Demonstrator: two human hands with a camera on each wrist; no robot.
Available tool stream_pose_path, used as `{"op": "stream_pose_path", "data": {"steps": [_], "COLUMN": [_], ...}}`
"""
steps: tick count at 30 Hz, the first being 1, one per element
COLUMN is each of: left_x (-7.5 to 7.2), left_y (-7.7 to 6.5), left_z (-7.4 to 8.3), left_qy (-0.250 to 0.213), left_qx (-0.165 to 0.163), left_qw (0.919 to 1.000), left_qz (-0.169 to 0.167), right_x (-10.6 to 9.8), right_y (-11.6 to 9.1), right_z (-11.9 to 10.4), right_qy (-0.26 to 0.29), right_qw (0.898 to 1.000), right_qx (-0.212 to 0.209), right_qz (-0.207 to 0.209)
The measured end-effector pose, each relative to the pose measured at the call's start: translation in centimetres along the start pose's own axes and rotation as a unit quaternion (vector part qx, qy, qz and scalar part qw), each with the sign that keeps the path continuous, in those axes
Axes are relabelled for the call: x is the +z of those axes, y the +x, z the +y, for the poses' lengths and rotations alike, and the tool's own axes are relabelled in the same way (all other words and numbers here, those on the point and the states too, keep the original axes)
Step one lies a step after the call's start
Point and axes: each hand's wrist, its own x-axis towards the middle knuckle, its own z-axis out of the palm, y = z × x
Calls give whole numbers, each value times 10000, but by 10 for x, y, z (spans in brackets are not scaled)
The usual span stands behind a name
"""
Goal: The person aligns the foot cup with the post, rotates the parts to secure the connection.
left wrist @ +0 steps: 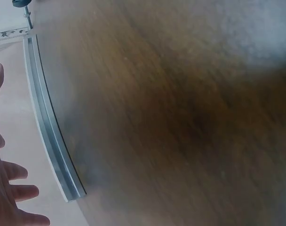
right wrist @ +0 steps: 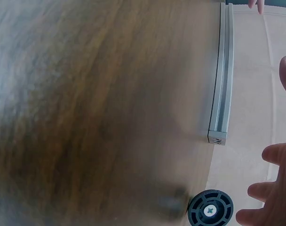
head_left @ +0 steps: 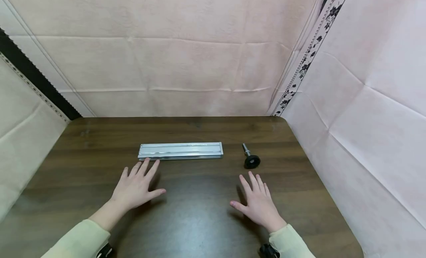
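Note:
A silver aluminium profile [head_left: 181,150] lies crosswise on the table, its slotted side showing in the left wrist view. To its right lies a levelling foot [head_left: 252,161] with a round black base and a threaded metal stud pointing away. My left hand [head_left: 135,187] hovers with spread fingers, fingertips at the near edge of the profile's left end in the head view. Just in front of the levelling foot my right hand [head_left: 259,206] is held over the table, fingers spread and holding nothing. In the right wrist view the foot's ribbed underside [right wrist: 210,209] with a central screw faces the camera.
The brown wood-grain table [head_left: 193,221] has rounded corners. Pale creased cloth [head_left: 179,65] hangs behind its far edge, with more cloth [head_left: 376,114] along the right side and on the left. A floral printed strip [head_left: 306,62] runs up at the back right corner.

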Motion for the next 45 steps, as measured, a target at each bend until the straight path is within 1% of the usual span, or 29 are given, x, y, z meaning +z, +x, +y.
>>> {"op": "stream_pose_path", "data": {"steps": [8, 14, 20, 25, 32, 39, 45], "left_x": [6, 8, 11, 14, 16, 20, 19], "left_y": [7, 19, 29, 40, 57, 74, 85], "left_z": [-4, -2, 3, 3, 1, 1, 3], "left_qy": [-35, -168, -271, -363, -556, -710, -705], "left_qx": [-53, -73, -63, -73, -225, -288, -201], "left_qw": [10000, 9998, 9996, 9993, 9982, 9970, 9971], "left_qz": [41, 103, 56, 107, -31, -115, -201], "right_x": [0, 3, 6, 7, 9, 8, 7], "right_y": [0, -3, -4, -7, -10, -11, -12], "right_z": [0, 0, 1, 3, 4, 5, 6], "right_qy": [79, 123, 117, 151, 209, 283, 326], "right_qw": [9998, 9995, 9998, 9997, 9994, 9989, 9986], "right_qx": [75, 173, 119, 157, 227, 316, 354], "right_qz": [-136, -214, -137, -72, -134, -181, -202]}}
